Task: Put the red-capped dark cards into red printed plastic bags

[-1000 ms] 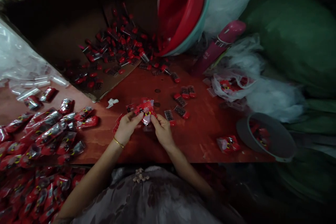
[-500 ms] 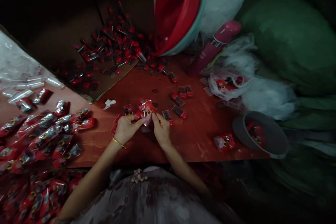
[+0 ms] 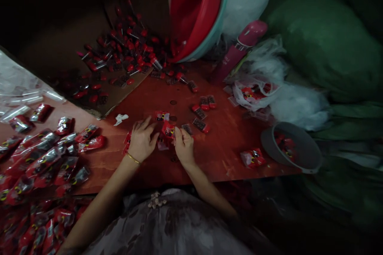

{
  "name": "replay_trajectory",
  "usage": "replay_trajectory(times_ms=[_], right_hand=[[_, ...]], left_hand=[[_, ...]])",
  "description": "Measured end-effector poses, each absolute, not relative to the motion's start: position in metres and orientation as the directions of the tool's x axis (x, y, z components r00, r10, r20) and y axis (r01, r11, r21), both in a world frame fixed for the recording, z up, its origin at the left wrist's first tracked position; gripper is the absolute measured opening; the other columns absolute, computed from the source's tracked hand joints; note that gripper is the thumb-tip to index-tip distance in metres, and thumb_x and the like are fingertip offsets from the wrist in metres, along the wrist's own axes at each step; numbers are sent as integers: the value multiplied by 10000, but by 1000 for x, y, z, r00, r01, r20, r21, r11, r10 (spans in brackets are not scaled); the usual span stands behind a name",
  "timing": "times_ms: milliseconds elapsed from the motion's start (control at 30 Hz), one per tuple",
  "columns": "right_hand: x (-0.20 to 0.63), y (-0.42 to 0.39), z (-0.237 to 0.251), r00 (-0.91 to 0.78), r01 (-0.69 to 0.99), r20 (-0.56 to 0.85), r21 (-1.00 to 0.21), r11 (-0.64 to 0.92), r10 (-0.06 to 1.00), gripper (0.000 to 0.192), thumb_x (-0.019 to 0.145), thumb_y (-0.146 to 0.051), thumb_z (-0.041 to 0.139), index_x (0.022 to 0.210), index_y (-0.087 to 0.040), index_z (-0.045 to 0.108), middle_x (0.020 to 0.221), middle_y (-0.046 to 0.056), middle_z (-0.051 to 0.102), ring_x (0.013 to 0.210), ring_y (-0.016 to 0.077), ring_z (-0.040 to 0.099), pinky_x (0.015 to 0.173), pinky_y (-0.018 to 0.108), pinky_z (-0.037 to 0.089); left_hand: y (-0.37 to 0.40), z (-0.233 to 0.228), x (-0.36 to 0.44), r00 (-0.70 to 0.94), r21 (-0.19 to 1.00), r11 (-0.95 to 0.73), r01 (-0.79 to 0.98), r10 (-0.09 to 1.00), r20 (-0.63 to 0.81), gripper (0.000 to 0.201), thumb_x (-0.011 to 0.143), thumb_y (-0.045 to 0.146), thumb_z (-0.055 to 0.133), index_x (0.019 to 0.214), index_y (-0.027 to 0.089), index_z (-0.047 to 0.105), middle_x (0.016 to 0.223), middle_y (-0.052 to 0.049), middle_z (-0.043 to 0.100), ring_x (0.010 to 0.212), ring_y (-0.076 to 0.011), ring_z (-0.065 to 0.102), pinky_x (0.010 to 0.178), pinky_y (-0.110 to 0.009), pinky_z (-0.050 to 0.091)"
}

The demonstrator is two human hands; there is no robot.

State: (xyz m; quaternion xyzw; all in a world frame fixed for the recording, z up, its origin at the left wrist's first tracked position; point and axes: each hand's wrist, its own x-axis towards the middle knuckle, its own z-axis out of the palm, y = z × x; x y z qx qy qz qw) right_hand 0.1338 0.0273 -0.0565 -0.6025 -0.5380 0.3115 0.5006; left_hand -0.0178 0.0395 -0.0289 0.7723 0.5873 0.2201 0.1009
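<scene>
Red packet (image 3: pixel 168 129) pinched by right hand (image 3: pixel 184 147) near table's front edge; left hand (image 3: pixel 142 140) spread flat beside it. Many filled packets (image 3: pixel 44 155) heaped at left edge; loose pieces (image 3: pixel 131 53) left unpacked at far edge.

No legible text, printing on red sachets (image 3: pixel 168 129) at bench centre too blurred, pink bottle (image 3: pixel 239 48) label at 1 o'clock unreadable

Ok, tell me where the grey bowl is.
In the head view the grey bowl sits at the red table's right edge, beside a red packet and below the white plastic bags.
</scene>
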Motion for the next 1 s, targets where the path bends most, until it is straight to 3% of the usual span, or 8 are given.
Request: replay_trajectory(times_ms=[133, 233, 300, 400, 567, 667, 833, 1000], right_hand=[[132, 27, -53, 241, 284, 168, -954, 96, 956, 339, 885, -404, 397, 628, -196, 475, 540, -41, 466, 510, 96, 426, 513, 214, 344], [126, 26, -51, 210, 224, 141, -970, 93, 967, 278, 885, -381, 413, 746, -189, 559, 585, -27, 539, 520, 103, 484, 519, 214, 383], [121, 23, -50, 193, 220, 144, -970, 101, 971, 264, 882, -373, 419, 791, -189, 585, 589, -24, 561, 515, 108, 498, 514, 216, 397], [115, 19, -51, 188, 265, 187, -955, 134, 964, 269, 878, -367, 425, 785, -185, 599, 619, -11, 589, 552, 118, 519, 542, 223, 421], [146, 23, -46, -16, 406, 288, -873, 270, 957, 275, 906, -299, 369, 898, -195, 624, 796, 24, 658, 723, 144, 592, 671, 249, 477], [194, 37, -41, -194, 648, 393, -636, 418, 899, 303, 865, -161, 384, 1068, -190, 608, 1023, 72, 647, 962, 189, 564, 873, 338, 441], [251, 59, -44, -542, 784, 192, -234, 574, 818, 447, 799, -79, 459, 1188, -272, 564, 1369, 60, 440, 1271, 268, 337, 949, 458, 366], [241, 61, -66, -582, 718, 280, -263, 644, 763, 257, 866, -305, 514, 1099, -230, 595, 1251, 80, 561, 1231, 264, 408, 977, 470, 342]], left_hand=[[31, -23, -17, 219, 642, -320, 697, 947, 235, 255, 826, 340, 496, 946, 207, 677, 1160, -81, 632, 1185, -264, 475, 1047, -468, 275], [26, -21, -10, 86, 918, -89, 385, 995, 60, 362, 734, 431, 607, 948, 148, 683, 1007, -110, 683, 962, -250, 601, 878, -376, 446], [25, -23, -3, -6, 984, 104, 141, 994, -105, 391, 675, 465, 659, 879, 134, 699, 865, -87, 701, 797, -211, 624, 757, -321, 482], [27, -28, 4, -82, 968, 215, -128, 971, -226, 375, 610, 452, 722, 822, 144, 713, 762, -37, 699, 711, -156, 603, 711, -271, 474], [32, -28, 1, -135, 918, 278, -284, 936, -325, 345, 539, 404, 784, 750, 142, 707, 696, -6, 688, 604, -105, 574, 628, -225, 462], [35, -21, -4, -125, 852, 350, -389, 897, -425, 347, 475, 403, 814, 642, 137, 667, 568, 21, 633, 500, -73, 528, 527, -196, 433], [36, -14, -2, 39, 707, 478, -521, 841, -540, 377, 438, 383, 837, 633, 139, 626, 598, -2, 645, 556, -99, 583, 588, -224, 478], [32, -13, 3, 109, 634, 538, -555, 803, -586, 382, 450, 391, 836, 652, 160, 609, 580, 24, 625, 558, -104, 587, 609, -242, 475]])
